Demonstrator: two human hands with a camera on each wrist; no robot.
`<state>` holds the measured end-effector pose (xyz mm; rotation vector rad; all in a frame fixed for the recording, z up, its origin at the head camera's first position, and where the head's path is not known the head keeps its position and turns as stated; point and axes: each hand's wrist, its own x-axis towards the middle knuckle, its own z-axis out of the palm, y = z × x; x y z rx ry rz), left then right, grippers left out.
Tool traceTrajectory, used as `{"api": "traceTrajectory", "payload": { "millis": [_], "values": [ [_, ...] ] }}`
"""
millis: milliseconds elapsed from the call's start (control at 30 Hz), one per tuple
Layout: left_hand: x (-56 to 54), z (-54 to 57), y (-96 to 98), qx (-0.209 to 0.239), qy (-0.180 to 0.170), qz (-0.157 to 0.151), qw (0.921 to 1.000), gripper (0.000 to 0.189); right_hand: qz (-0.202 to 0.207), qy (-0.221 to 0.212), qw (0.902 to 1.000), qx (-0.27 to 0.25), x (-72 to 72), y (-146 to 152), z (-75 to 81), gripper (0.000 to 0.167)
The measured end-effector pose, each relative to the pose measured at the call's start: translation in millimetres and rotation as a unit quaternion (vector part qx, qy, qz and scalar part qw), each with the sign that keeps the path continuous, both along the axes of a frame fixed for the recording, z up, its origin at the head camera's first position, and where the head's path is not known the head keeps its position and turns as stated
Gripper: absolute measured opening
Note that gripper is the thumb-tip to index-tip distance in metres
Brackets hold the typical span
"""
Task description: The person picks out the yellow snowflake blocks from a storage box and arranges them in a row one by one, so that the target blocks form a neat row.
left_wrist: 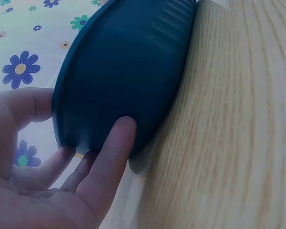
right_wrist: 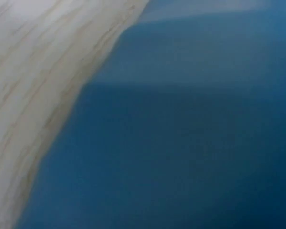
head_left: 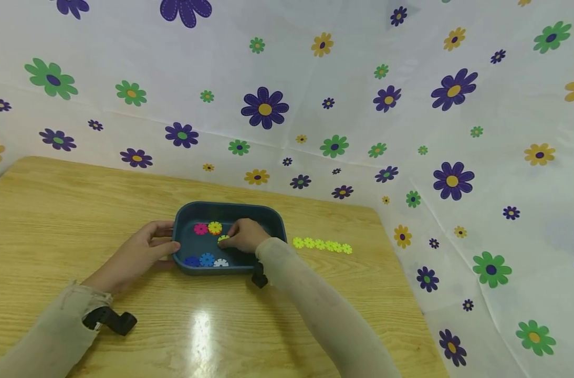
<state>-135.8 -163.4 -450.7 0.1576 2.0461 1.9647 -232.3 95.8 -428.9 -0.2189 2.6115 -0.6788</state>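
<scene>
A dark blue tray (head_left: 230, 211) with rounded corners sits on the table. My left hand (head_left: 140, 252) holds its left end; in the left wrist view, the fingers (left_wrist: 119, 143) lie against the tray's outer wall (left_wrist: 128, 71). Reaching inside, my right hand (head_left: 246, 236) pinches a yellow-green snowflake disc (head_left: 223, 239). Toward the tray's back lie a pink disc (head_left: 200, 229) and a yellow disc (head_left: 215, 227) with orange under it. Along the front wall are a dark blue disc (head_left: 192, 261), a lighter blue one (head_left: 207, 259) and a white one (head_left: 221, 262). The right wrist view shows only blurred tray wall (right_wrist: 171, 143).
To the right of the tray, several yellow-green discs (head_left: 320, 244) form a row on the wooden table (head_left: 173, 325). A white flower-printed cloth (head_left: 296, 79) hangs behind the table and along its right side.
</scene>
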Motion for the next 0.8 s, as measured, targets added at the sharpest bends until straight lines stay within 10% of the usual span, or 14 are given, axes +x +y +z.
{"api": "traceTrajectory", "payload": {
  "millis": [400,600,800],
  "values": [
    [-0.3,-0.2,1.2,-0.003,0.000,0.001,1.0000,0.071,0.065,-0.019,0.9844,-0.162,11.9,43.3,34.0,0.011],
    [-1.0,-1.9,1.0,0.002,0.002,-0.003,1.0000,0.072,0.012,-0.018,0.9604,-0.278,13.3,90.2,61.1,0.017],
    [-0.9,0.2,-1.4,0.006,0.006,-0.008,0.9999,0.070,-0.069,0.056,0.9656,-0.244,3.2,136.1,61.2,0.019]
  ]
}}
